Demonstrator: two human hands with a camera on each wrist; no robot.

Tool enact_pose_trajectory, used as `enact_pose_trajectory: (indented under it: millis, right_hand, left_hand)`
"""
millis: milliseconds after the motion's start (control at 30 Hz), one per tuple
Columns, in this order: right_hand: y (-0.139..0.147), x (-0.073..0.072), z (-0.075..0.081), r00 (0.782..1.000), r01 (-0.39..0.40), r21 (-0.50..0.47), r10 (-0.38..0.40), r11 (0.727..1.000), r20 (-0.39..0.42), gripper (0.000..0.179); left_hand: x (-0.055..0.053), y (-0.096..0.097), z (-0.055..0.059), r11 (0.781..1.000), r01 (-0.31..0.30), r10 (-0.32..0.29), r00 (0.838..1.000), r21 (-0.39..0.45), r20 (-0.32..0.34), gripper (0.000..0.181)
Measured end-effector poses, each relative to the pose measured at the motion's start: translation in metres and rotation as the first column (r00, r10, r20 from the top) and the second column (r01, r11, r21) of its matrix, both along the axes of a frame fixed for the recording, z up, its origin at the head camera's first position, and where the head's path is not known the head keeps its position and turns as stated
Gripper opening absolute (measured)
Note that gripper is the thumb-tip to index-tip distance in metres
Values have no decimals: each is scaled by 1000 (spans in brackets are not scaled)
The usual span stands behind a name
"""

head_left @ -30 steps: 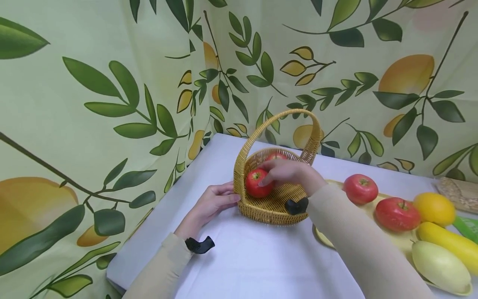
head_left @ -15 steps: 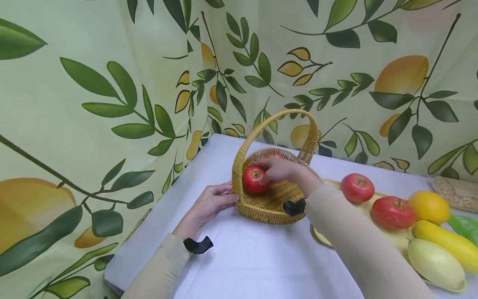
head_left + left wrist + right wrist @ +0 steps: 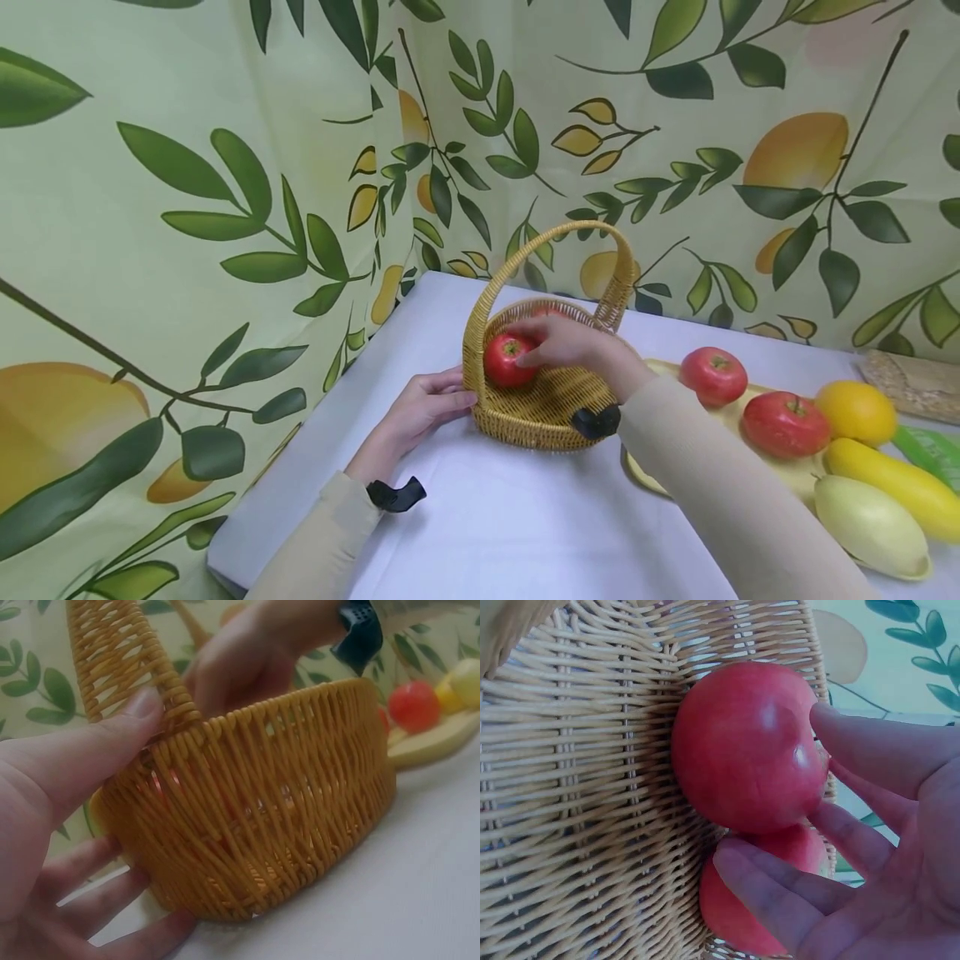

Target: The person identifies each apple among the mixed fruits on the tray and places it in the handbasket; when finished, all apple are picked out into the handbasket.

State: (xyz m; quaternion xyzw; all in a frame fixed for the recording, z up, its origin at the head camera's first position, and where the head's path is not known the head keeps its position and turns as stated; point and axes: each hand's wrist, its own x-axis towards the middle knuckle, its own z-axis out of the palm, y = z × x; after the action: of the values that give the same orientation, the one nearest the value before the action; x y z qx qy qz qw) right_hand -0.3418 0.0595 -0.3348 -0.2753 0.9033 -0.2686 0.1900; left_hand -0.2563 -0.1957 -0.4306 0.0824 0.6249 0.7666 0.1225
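- The right hand (image 3: 566,342) reaches into the wicker basket (image 3: 525,432), its thumb and fingers spanning the near apple (image 3: 504,367); it appears to hold it, though how firmly is hard to tell.
- That apple sits inside the basket, close against the left wall, with its stem end visible from above in the head view.
- The back apple (image 3: 761,900) also lies in the basket, right next to the first; in the head view the right hand covers much of it.
- The left hand (image 3: 420,408) grips the basket's left side, thumb at the foot of the handle (image 3: 618,292) and fingers spread along the lower wall.
- The basket stands upright on the white-covered tabletop (image 3: 487,517), its handle arching above both apples.
- To the right is a pale yellow tray (image 3: 791,475), partly hidden by the beige right sleeve (image 3: 727,492).
- Two more red fruits show there, the farther one (image 3: 712,375) and the nearer one (image 3: 783,423).
- An orange (image 3: 855,412) is just beside the latter, followed by a long yellow fruit (image 3: 892,487) and a pale oval one (image 3: 866,525).
- Beyond lie a green packet (image 3: 930,448) and a brown flat item (image 3: 915,387).
- A leaf-patterned backdrop (image 3: 247,67) hangs behind everything.
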Motion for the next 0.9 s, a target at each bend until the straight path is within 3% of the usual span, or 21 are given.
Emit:
enact_pose_trajectory:
  millis: [367, 567, 900]
  right_hand:
    - [27, 8, 4, 998, 27, -137, -18, 990, 62, 46]
    - [47, 19, 4, 995, 63, -210, -47, 976, 84, 49]
    - [73, 37, 3, 990, 131, -238, -116, 962, 74, 50]
  left_hand:
    - [1, 0, 0, 1000, -9, 9, 1000, -19, 2, 38]
    - [0, 0, -1, 999, -2, 2, 1000, -40, 3, 41]
    - [2, 0, 1, 999, -8, 8, 1000, -31, -1, 43]
